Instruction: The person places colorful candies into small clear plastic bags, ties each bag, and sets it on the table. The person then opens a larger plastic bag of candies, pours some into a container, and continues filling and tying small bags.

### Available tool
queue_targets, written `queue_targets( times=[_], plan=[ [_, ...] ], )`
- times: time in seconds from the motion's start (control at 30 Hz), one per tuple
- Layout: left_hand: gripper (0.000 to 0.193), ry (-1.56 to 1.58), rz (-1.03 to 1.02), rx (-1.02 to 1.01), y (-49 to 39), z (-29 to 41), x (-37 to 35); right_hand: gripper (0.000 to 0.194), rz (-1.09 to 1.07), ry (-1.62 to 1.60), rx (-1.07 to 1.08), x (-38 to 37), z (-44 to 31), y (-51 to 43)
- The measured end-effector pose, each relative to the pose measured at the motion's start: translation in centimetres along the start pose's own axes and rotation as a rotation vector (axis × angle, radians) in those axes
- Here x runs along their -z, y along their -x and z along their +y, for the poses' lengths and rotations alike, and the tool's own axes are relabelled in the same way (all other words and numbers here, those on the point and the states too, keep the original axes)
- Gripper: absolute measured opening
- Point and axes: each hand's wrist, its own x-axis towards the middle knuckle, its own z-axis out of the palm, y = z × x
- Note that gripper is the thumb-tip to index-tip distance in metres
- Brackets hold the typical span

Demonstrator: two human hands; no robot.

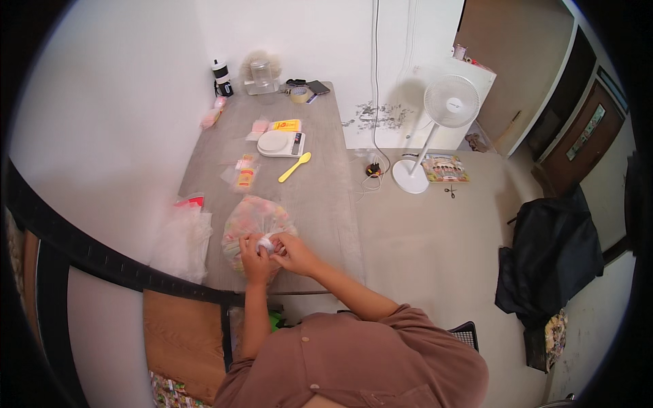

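Observation:
A large clear plastic bag (257,217) full of small colourful items stands at the near end of the wood-look table (326,214). Its gathered, twisted neck (264,245) sits between my two hands. My left hand (254,257) grips the neck from the left side. From the right, my right hand (292,253) pinches the same neck with bent fingers. What the bag holds is blurred through the plastic. Beyond the bag lie small labelled plastic packets (246,176) and a yellow plastic spoon (295,167). A white digital kitchen scale (274,144) rests farther back.
Clear plastic bags (183,245) hang at the table's left edge. At the far end are a bottle (222,79), a clear jar (261,76), a tape roll (299,94) and a phone (319,87). A white pedestal fan (451,102), scissors (450,191) and cables (374,176) occupy the floor on the right.

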Motion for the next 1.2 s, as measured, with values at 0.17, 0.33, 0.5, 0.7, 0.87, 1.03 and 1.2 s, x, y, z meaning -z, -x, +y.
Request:
queue_targets(
  times=[0.17, 0.33, 0.5, 0.7, 0.87, 1.03, 1.2],
  plan=[
    [0.028, 0.021, -0.098, 0.145, 0.3, 0.6, 0.3, 0.026, 0.139, 0.084, 0.079, -0.8, -0.1, 0.5],
    [0.031, 0.051, -0.092, -0.027, 1.3, 3.5, 0.5, 0.023, 0.206, 0.082, 0.054, -0.3, 0.0, -0.1],
    [0.037, 0.471, -0.154, 0.309, 2.9, 4.2, 1.4, 0.023, 0.243, 0.341, 0.045, -0.7, 0.2, -0.3],
    [0.048, 0.694, -0.213, 0.378, 4.6, 2.5, 1.2, 0.026, 0.165, 0.271, -0.164, -0.9, 1.2, 0.0],
    [0.052, 0.845, -0.254, 0.662, 7.4, 3.8, 0.2, 0.044, -0.253, 0.197, -0.175, 3.6, -0.4, 1.6],
    [0.049, 1.237, -0.223, 0.889, 7.3, 3.9, 0.0, 0.036, -0.474, 0.305, -0.508, 7.8, -4.5, 4.2],
    [0.048, 1.412, -0.138, 0.944, 6.6, 1.0, -1.4, 0.025, -0.561, -0.183, -0.678, 8.0, -5.9, 8.6]
  ],
)
